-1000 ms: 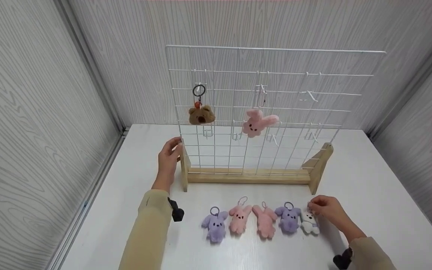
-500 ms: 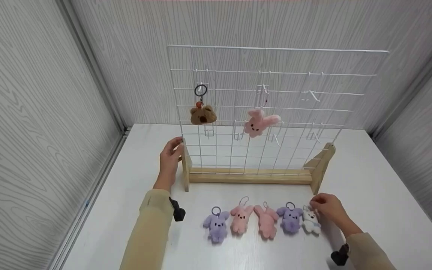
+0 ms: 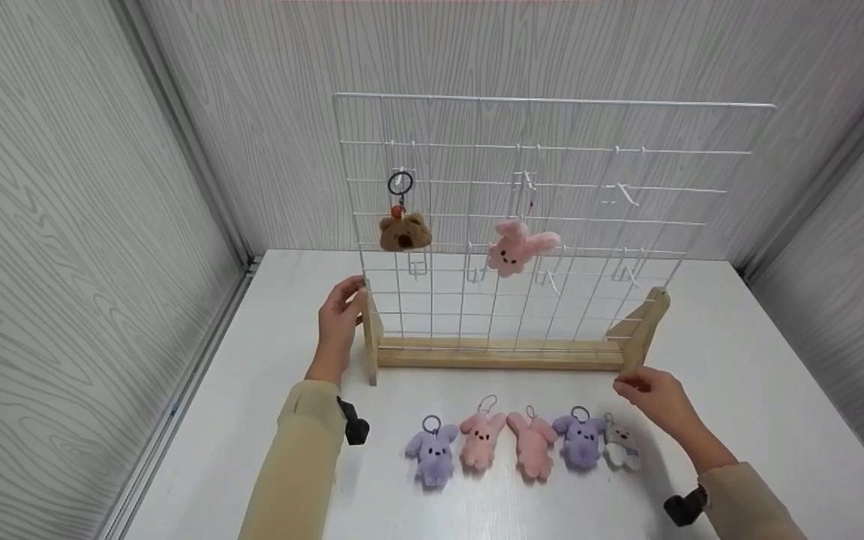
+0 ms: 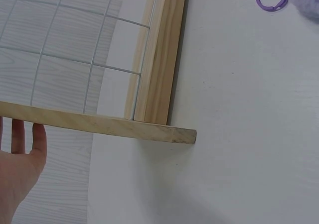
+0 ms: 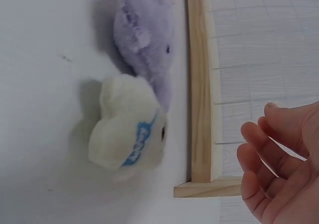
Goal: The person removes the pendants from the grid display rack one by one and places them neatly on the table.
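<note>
In the head view my left hand (image 3: 340, 315) holds the left wooden upright of a white wire-grid display rack (image 3: 499, 356). Several fingertips meet the upright's outer face (image 4: 99, 123) in the left wrist view. My right hand (image 3: 661, 401) hovers beside the rack's right foot, fingers loosely bent, with nothing seen between them. Just below it lies a white plush bear keychain (image 3: 622, 444) with a blue scarf. Beside the bear are a purple plush keychain (image 3: 582, 441), two pink bunny keychains (image 3: 533, 446) and another purple one (image 3: 434, 455), all in a row.
On the rack's upper hooks hang a brown bear-head keychain (image 3: 405, 232) and a pink bunny-head keychain (image 3: 516, 247). A bare hook (image 3: 625, 193) sits at upper right, with several more hooks (image 3: 550, 281) lower down. Wood-grain panels (image 3: 72, 225) enclose the white table (image 3: 252, 360).
My right hand has left the loop of the white plush bear keychain and moved up toward the rack's right foot. The left hand stays at the upright.
</note>
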Available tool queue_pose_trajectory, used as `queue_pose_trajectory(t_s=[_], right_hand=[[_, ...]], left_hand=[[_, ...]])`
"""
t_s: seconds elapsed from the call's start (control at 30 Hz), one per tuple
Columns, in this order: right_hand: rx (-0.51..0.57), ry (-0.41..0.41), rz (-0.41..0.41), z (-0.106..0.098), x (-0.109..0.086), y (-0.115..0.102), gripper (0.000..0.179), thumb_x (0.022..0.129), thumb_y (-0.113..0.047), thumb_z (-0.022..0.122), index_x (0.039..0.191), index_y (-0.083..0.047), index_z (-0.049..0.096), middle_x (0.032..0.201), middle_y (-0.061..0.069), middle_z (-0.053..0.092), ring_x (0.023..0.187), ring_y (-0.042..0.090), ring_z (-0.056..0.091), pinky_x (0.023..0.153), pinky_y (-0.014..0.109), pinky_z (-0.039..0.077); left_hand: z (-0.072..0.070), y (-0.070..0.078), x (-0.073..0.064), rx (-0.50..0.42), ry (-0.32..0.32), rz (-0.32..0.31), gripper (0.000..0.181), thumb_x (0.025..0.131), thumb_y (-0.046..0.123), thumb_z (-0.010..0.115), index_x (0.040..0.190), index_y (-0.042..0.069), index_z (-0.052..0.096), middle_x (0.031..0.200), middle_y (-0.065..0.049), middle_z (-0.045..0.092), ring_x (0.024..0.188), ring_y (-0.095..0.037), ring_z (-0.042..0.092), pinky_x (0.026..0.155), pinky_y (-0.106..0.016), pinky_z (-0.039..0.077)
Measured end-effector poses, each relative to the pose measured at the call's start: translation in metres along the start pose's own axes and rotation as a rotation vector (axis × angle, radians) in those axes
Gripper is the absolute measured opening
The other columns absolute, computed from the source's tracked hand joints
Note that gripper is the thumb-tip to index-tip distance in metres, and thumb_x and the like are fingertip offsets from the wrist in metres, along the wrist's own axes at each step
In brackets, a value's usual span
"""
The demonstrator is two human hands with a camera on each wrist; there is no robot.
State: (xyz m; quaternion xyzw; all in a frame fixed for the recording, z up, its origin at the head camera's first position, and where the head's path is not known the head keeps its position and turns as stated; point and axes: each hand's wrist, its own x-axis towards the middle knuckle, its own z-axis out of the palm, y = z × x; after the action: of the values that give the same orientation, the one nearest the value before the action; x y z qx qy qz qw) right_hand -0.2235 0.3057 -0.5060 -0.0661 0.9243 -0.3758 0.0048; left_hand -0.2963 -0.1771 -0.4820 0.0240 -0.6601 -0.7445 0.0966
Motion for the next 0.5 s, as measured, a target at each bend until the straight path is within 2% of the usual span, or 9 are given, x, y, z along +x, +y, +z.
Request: queue_pose_trajectory(t_s=[0.2,0.5], right_hand=[[0.022,0.021,-0.080,-0.001,-0.002,-0.028,0.015,0.089,-0.017,0.064,0.097,-0.005,0.067,0.087,0.003,0.065,0.077,0.017,0.058,0.063,0.025,0.048],[0.021,0.107,-0.235,-0.006,-0.003,-0.065,0.009,0.086,-0.010,0.067,0.095,-0.008,0.068,0.081,-0.003,0.064,0.066,0.012,0.052,0.056,0.022,0.044]], left_hand=[[0.000,0.002,-0.001,-0.004,0.002,0.017,0.035,0.096,0.023,0.054,0.128,0.012,0.051,0.130,-0.004,0.048,0.115,-0.018,0.049,0.092,-0.040,0.043],[0.001,0.001,0.000,-0.005,0.013,-0.004,0.033,0.095,0.024,0.055,0.127,0.015,0.052,0.130,-0.003,0.049,0.114,-0.016,0.050,0.092,-0.038,0.043]])
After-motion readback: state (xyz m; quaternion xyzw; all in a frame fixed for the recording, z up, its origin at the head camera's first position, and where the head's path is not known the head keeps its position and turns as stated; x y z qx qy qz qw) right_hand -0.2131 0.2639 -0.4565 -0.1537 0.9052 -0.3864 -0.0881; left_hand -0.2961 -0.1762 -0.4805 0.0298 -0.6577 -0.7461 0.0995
